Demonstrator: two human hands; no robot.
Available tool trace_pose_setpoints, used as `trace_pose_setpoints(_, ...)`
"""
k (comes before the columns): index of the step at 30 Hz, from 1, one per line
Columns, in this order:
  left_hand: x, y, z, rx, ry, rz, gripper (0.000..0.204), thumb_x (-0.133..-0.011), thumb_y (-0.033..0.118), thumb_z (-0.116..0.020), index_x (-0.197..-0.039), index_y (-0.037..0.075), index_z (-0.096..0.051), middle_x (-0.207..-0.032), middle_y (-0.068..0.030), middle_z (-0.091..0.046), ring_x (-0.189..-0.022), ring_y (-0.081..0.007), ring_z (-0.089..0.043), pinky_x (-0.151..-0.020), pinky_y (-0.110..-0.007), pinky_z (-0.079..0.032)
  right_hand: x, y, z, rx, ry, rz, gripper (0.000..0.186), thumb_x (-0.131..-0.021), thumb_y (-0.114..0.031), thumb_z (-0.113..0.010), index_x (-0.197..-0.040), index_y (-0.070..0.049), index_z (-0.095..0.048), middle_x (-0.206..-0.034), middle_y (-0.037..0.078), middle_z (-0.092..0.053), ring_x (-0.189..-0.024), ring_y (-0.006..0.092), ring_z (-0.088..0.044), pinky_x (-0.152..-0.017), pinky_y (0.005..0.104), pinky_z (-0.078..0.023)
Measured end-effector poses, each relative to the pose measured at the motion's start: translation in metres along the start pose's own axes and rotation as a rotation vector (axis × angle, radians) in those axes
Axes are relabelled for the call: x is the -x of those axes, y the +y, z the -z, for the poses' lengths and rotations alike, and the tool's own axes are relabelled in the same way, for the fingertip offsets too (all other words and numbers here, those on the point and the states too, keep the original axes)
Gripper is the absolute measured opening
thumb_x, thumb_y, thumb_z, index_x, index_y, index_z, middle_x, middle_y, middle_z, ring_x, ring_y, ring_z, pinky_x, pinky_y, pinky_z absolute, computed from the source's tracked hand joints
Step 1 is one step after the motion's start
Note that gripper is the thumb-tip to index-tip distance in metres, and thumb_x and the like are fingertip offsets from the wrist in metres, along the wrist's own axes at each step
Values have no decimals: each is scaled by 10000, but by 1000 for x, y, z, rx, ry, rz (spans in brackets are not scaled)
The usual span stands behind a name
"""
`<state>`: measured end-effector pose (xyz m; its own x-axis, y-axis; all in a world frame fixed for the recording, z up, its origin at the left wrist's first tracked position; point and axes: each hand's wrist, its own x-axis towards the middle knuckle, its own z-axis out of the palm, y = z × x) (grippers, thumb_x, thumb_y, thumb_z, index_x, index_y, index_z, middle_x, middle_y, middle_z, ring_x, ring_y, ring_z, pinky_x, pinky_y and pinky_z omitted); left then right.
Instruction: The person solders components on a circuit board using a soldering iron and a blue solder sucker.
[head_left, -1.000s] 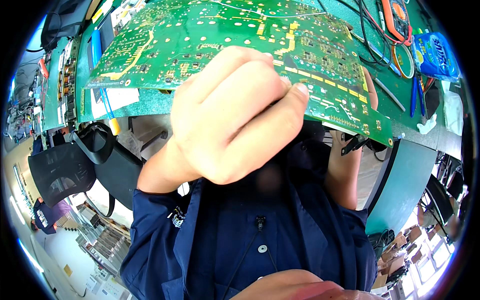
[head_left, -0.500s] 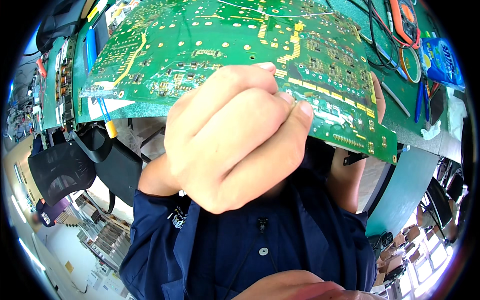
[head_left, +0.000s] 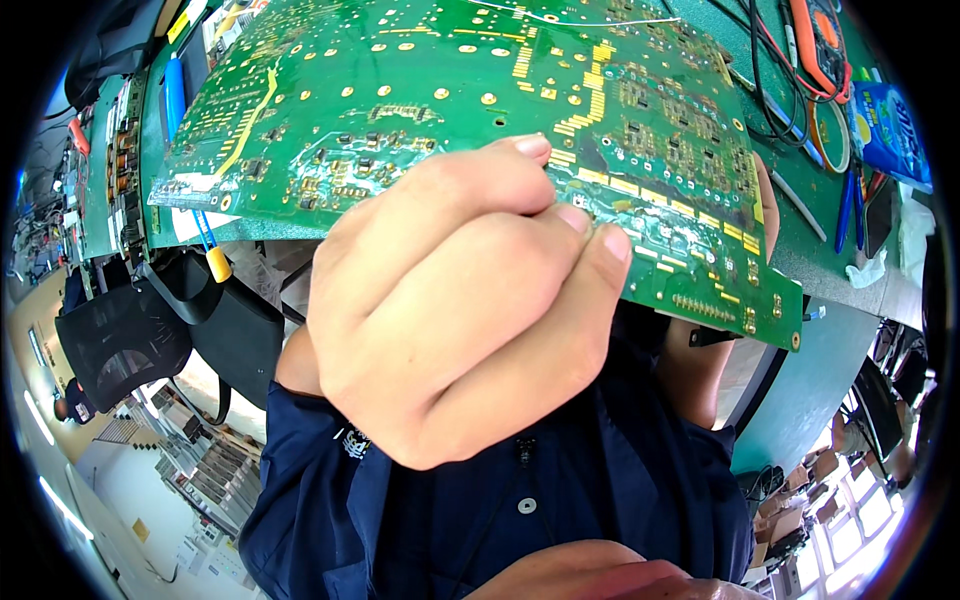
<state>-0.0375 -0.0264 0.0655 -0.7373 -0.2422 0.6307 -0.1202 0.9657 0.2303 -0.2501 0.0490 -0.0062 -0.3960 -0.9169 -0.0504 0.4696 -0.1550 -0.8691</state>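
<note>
Green circuit board (head_left: 480,110) lies beyond the left hand (head_left: 450,310); its fingers seemingly clamp the near edge.

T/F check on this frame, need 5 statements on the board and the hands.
1. The circuit board is green. True.
2. The board lies flat on the bench. False: it is held up, tilted, off the bench.
3. The left hand grips the board's near edge. True.
4. The blue packet sits at the far left. False: it is at the far right, on the bench.
5. The right hand is in plain view in front of the board. False: it is mostly hidden behind the board's right edge.
</note>
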Motion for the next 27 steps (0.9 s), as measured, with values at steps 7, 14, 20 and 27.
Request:
trace_pose_setpoints(7, 2, 2, -6, 1, 22, 21, 351, -709, -86, -789, -1049, -39, -717, -983, -137, -629, -901, -284, -631, -844, -424, -631, -1, 9, 5, 68, 40, 47, 495, -744, -187, -889, -1037, 4, -539, -975, 69, -692, -872, 80, -641, -787, 223, -509)
trace_pose_setpoints(14, 0, 4, -23, -55, 248, 40, 257, -643, -40, -786, -891, -18, -723, -808, -95, -619, -762, -250, -637, -730, -378, -624, -8, 14, 20, -22, -122, 88, 524, -704, -103, -899, -1076, 14, -550, -1009, 97, -706, -919, 119, -660, -828, 251, -513)
trace_pose_setpoints(20, 2, 1, -40, -118, 405, -20, 163, -620, 26, -724, -761, 11, -646, -746, -50, -523, -666, -214, -596, -584, -299, -539, -7, 7, 28, 33, -104, -57, 396, -843, -53, -767, -1162, 43, -553, -1067, 157, -712, -937, 165, -699, -812, 285, -553)
trace_pose_setpoints(27, 8, 16, -40, -88, 336, 106, 222, -601, -37, -734, -816, 8, -703, -743, -70, -590, -679, -243, -622, -686, -360, -592, 10, -28, 49, 629, 76, 178, 235, -971, -8, -573, -1189, 69, -616, -1053, 184, -718, -921, 206, -697, -837, 299, -544)
